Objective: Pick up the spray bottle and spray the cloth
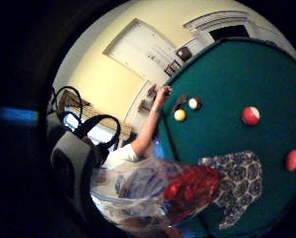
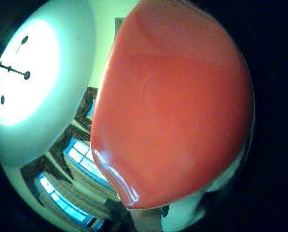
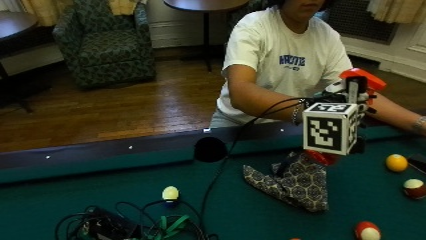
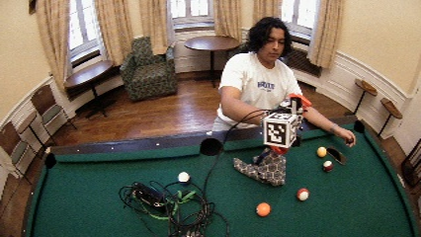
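Green felt covers the pool table [image 3: 100,185] that fills the foreground, with a wooden floor, a patterned armchair [image 3: 106,42] and curtained windows behind it. At the far rail stands a person in a white T-shirt, whose right hand [image 3: 336,100] is raised above the felt, largely hidden behind the gear it wears. It holds the spray bottle [image 3: 356,82] upright — the orange trigger head shows above the hand and a red lower end pokes out beneath. Red plastic fills the thumb-side palm view, so the bottle lies close against the palm; the fingers seem wrapped round it, though none shows plainly. Directly below the bottle lies the cloth [image 3: 293,182], a dark blue patterned piece bunched on the felt with one corner drawn up toward the bottle's base; whether they touch I cannot tell. The bare left hand [image 4: 345,138] rests near the rail, well apart. Several balls lie scattered around: a yellow ball [image 3: 397,162] and a red-and-white ball [image 3: 414,187] just beyond the cloth, a striped ball [image 3: 367,231] at the near edge, an orange ball [image 4: 263,209] and a white ball [image 3: 170,193] — the last beside a tangle of black and green cables [image 3: 126,225].
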